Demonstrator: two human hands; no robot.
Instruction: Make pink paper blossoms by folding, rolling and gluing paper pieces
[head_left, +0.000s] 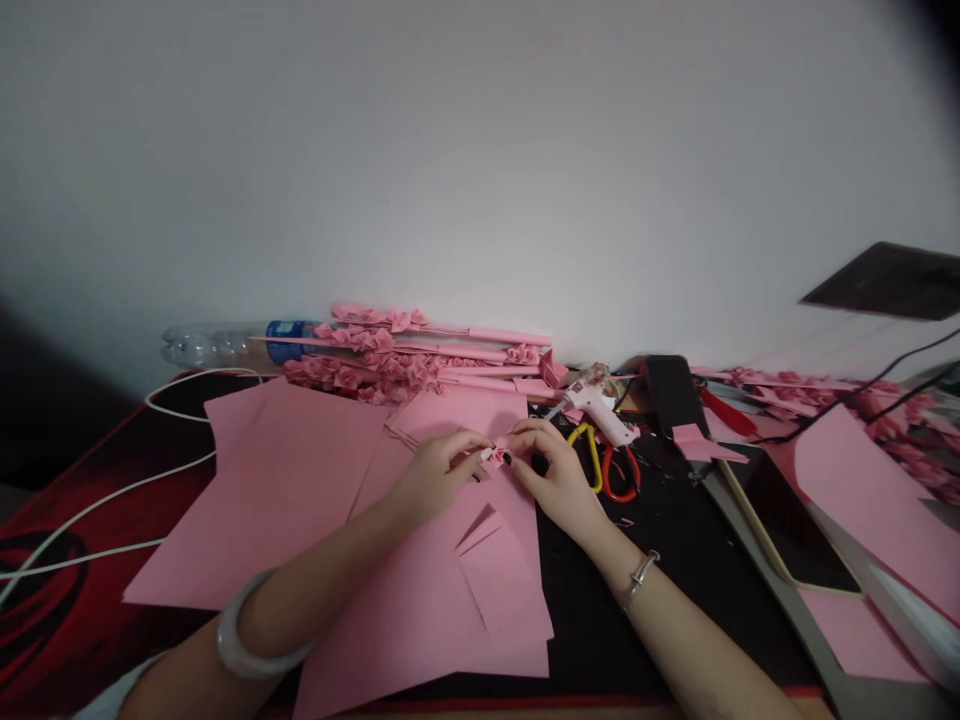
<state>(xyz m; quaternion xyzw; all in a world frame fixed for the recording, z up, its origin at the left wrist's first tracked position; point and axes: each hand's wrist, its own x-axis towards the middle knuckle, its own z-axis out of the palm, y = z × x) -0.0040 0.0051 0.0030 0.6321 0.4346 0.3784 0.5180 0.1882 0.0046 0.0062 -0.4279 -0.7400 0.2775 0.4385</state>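
Between my two hands is a small pink paper flower, held above the pink sheets. My left hand pinches its left side with thumb and forefinger. From the other side, the thumb and fingers of my right hand close on it. Beneath them lie large sheets of pink paper, overlapping on the dark mat. A smaller folded pink piece rests on these sheets, just nearer to me than the hands. Fingers cover part of the flower, so its full shape is hidden.
Finished pink paper flowers with stems are heaped along the wall beside a plastic bottle. A glue gun and scissors with yellow and red handles lie right of my hands. Farther right are a phone, a black device and cables.
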